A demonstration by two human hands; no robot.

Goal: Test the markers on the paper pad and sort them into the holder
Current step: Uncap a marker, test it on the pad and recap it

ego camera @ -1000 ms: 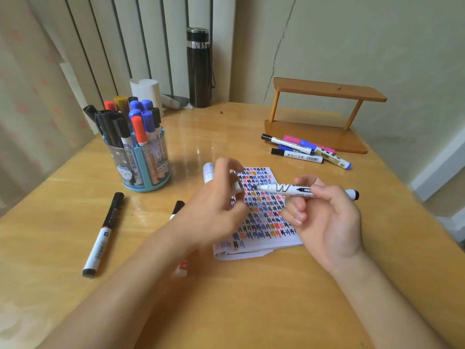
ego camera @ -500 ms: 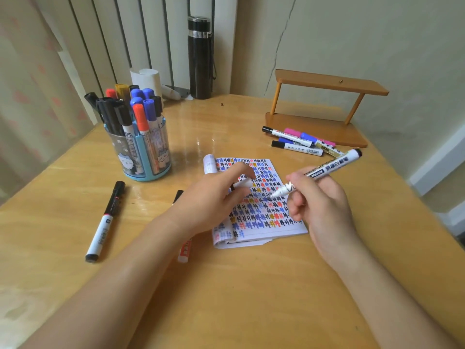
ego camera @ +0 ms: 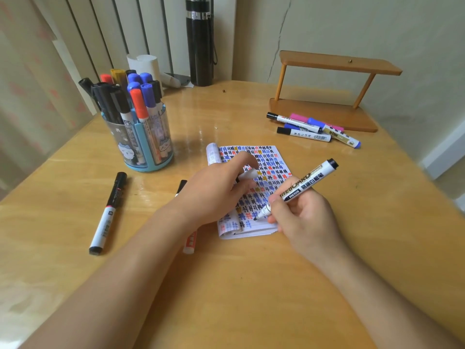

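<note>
Risks first. R hand (ego camera: pixel 304 217) pinches the whiteboard marker (ego camera: pixel 302 183) low on the barrel, thumb and forefinger curled round it. Nib is down at the near edge of the paper pad (ego camera: pixel 273 157), touching or all but, can't tell which. Pad is nearly full of hash marks, w/ only a thin blank strip by the nib, so a new stroke may land on old ink and read as a false pass. Pad's left pages curl up. L hand (ego camera: pixel 214 192) lies over that side, but can't tell if it presses down; if not, pad could skid on the glossy table (ego camera: pixel 251 285) under the stroke. L fingers pinch a small white piece, prob. the cap (ego camera: pixel 247 175); a loose pinch and it drops, rolls off. Bare nib close to R palm = smear risk.

Marker: white barrel, black print, black end plug, dark nib, tilted up toward back-right. Holder (ego camera: pixel 146 144): blue-and-clear tub, back-left, well apart from pad, crowded w/ black, blue, red caps, so a tight slot may jostle neighbours. Loose ones, prob. untested: black-capped marker (ego camera: pixel 107 214) left of L arm, one partly under the arm (ego camera: pixel 189 244), a bunch (ego camera: pixel 312 128) by the wooden stand (ego camera: pixel 327 112)
</note>
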